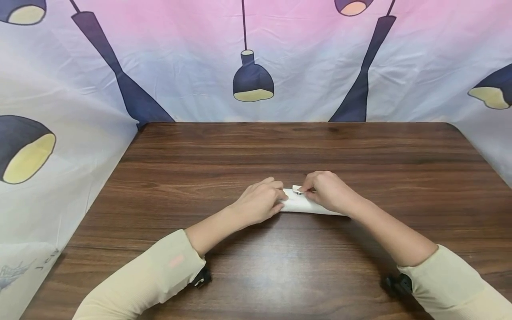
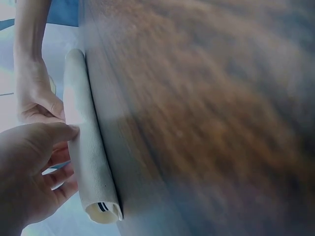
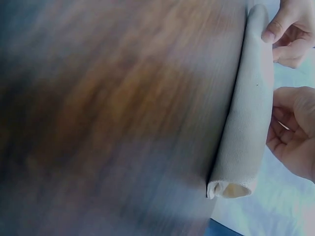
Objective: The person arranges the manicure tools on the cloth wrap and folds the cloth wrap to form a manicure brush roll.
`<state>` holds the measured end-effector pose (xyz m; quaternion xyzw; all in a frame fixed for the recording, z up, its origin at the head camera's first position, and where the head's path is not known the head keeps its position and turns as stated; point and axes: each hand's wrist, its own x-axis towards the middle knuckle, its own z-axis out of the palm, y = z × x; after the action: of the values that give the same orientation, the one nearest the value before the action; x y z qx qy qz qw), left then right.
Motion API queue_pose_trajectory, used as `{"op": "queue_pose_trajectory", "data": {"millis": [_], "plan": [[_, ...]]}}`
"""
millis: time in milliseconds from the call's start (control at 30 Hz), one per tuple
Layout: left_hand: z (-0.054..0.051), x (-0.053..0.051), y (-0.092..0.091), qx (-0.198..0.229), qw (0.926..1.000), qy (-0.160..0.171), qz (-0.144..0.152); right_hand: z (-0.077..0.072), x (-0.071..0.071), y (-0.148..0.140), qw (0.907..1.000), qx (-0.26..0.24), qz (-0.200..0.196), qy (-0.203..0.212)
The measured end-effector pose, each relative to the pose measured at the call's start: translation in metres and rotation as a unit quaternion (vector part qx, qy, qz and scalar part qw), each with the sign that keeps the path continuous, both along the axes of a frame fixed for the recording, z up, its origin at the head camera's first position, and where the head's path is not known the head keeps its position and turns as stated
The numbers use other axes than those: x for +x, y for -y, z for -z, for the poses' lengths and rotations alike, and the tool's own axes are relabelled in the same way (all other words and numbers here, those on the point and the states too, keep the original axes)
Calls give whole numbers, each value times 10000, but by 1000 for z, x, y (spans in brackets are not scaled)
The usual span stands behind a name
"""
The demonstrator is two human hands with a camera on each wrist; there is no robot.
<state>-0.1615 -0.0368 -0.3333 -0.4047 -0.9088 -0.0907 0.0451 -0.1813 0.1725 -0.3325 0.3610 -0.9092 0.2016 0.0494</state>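
Observation:
A white fabric roll [image 1: 298, 203] lies across the wooden table, its ribbed cloth showing in the left wrist view. The roll's open end [image 2: 104, 212] shows dark stripes inside there. My left hand [image 1: 262, 201] holds the roll toward its left end, thumb against the near side and curled fingers over the top. On the upper side of the roll sits a small white tab [image 1: 297, 190], too small to tell its kind. My right hand [image 1: 329, 191] pinches this tab between thumb and fingertips. In the right wrist view the right fingers [image 3: 285, 130] are partly hidden behind the roll.
The dark wooden table [image 1: 192, 155] stretches around both hands, with its far edge against a hanging cloth [image 1: 192, 66] printed with lamps. Black wrist devices show under the left sleeve [image 1: 160, 271] and the right sleeve [image 1: 452, 280].

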Motion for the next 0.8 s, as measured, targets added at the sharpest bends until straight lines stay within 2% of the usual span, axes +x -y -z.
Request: {"op": "queue_pose_trajectory", "data": {"millis": [167,300,467,800], "plan": [[-1,-2,0,-42,9999,-84,67,2,-3,-1,9998,-94,-153,-6],[-1,-2,0,-47,10000,-19,48,4,-3,-1,9996,-135,-232,-7],[-1,-2,0,-107,9999,115,-45,4,0,1,9993,5,-352,-119],[-3,-5,-3,-181,9998,59,-38,2,-5,-2,9974,186,-643,-259]]}}
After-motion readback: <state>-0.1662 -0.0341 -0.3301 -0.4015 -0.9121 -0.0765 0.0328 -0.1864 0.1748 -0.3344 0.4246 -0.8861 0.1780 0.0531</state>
